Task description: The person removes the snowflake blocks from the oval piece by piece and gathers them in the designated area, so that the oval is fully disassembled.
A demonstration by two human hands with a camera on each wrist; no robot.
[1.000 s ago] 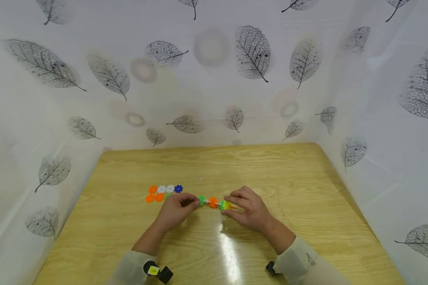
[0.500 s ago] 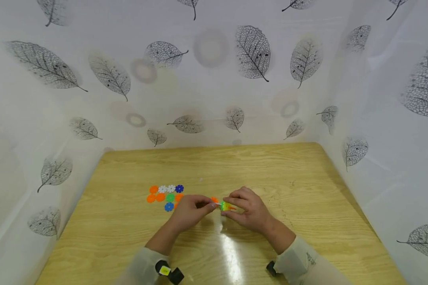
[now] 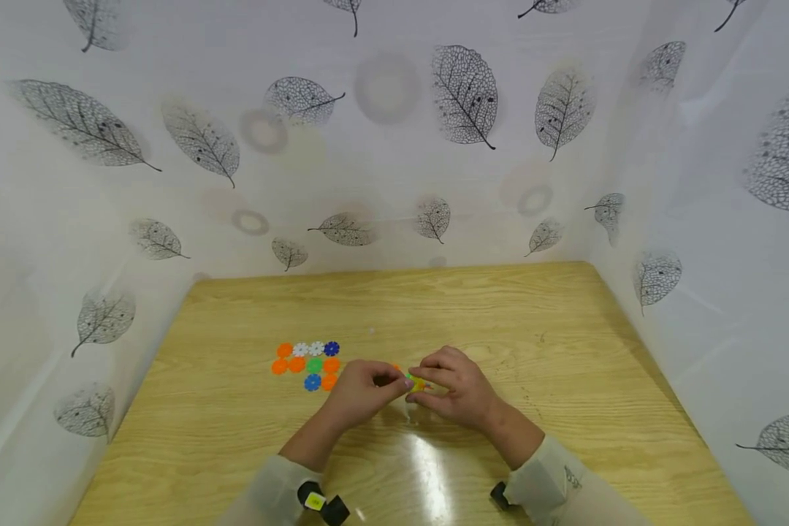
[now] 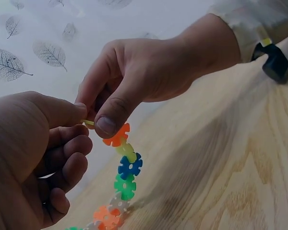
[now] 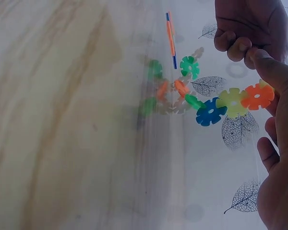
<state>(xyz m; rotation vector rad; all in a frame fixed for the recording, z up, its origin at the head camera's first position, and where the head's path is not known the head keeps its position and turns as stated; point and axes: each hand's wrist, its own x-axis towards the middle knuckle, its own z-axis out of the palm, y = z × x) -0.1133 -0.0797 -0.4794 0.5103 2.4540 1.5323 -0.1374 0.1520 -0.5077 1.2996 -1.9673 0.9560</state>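
Observation:
My left hand (image 3: 361, 394) and right hand (image 3: 460, 387) meet at mid-table. Between their fingertips is a notched yellow interlocking disc (image 4: 89, 122), seen nearly edge-on in the left wrist view. The right thumb and fingers pinch it, and the left thumb and index finger grip its other edge. From there a chain of linked discs hangs: an orange disc (image 5: 258, 97), a yellow-green disc (image 5: 233, 102), a blue disc (image 5: 211, 112) and a green disc (image 4: 125, 187), then white, orange and green ones trailing down to the wood. Hands hide most of the chain in the head view.
Loose discs lie flat in rows left of my left hand: an orange disc (image 3: 285, 351), a white disc (image 3: 300, 350), a dark blue disc (image 3: 332, 348), a green disc (image 3: 314, 365), a lighter blue disc (image 3: 312, 383) and others. Leaf-patterned sheeting (image 3: 394, 161) surrounds the wooden table (image 3: 532, 314).
My left hand has moved right along the chain until its fingertips reach the right hand's, uncovering loose discs at left. The right hand has stayed nearly in place.

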